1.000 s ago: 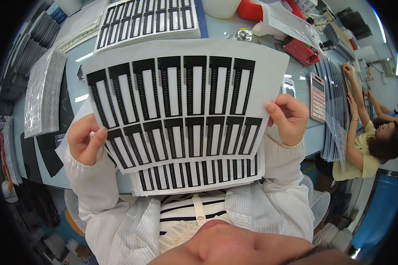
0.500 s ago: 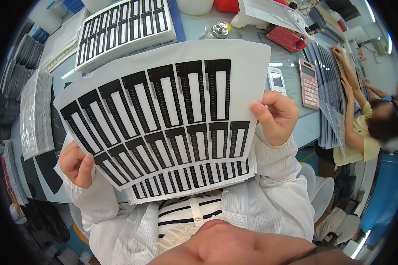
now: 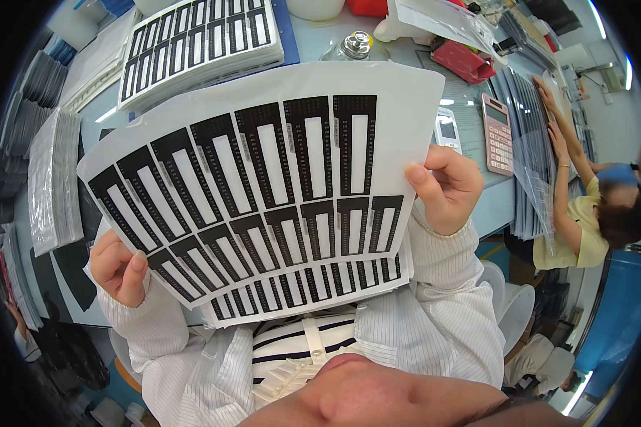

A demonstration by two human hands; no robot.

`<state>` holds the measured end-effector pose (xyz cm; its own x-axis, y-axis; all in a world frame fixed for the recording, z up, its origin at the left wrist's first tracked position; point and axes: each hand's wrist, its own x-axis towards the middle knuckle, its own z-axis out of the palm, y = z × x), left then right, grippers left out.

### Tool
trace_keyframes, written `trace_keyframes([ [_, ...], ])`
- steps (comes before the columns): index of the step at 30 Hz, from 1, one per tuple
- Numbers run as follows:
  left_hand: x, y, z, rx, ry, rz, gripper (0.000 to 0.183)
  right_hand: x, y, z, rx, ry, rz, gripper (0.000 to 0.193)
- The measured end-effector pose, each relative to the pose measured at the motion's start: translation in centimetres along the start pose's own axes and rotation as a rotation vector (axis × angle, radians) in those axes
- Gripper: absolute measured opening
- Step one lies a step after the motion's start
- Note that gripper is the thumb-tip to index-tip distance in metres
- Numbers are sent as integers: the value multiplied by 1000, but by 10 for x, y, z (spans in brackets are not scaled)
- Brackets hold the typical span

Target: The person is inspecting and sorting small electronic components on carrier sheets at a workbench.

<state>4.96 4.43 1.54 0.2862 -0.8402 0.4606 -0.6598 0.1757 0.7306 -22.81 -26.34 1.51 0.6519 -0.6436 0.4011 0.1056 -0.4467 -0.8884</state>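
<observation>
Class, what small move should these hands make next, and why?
Perhaps straighten the printed sheet: the left hand pinches its edge lower in the view than the right hand does, and its printed rows slope down toward the left.

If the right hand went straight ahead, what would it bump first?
Beyond the white, black-printed paper sheet it pinches, the right hand might meet the small white rectangular device, or pass above it; depth is unclear.

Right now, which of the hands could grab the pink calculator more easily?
Probably the right hand: the pink calculator lies just past it, while the left hand is across at the opposite edge of the printed sheet. Both hold the sheet, though.
</observation>
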Motion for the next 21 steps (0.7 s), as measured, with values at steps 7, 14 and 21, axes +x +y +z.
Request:
trace_keyframes([
  [7, -1, 0, -1, 11, -7, -13, 25, 0, -1, 1, 3, 0, -2, 14],
  [14, -3, -2, -3, -69, -10, -149, 31, 0, -1, -4, 31, -81, 101, 19],
  [21, 3, -5, 0, -234, -97, -399, 33, 0, -2, -5, 214, -142, 394, 24],
])
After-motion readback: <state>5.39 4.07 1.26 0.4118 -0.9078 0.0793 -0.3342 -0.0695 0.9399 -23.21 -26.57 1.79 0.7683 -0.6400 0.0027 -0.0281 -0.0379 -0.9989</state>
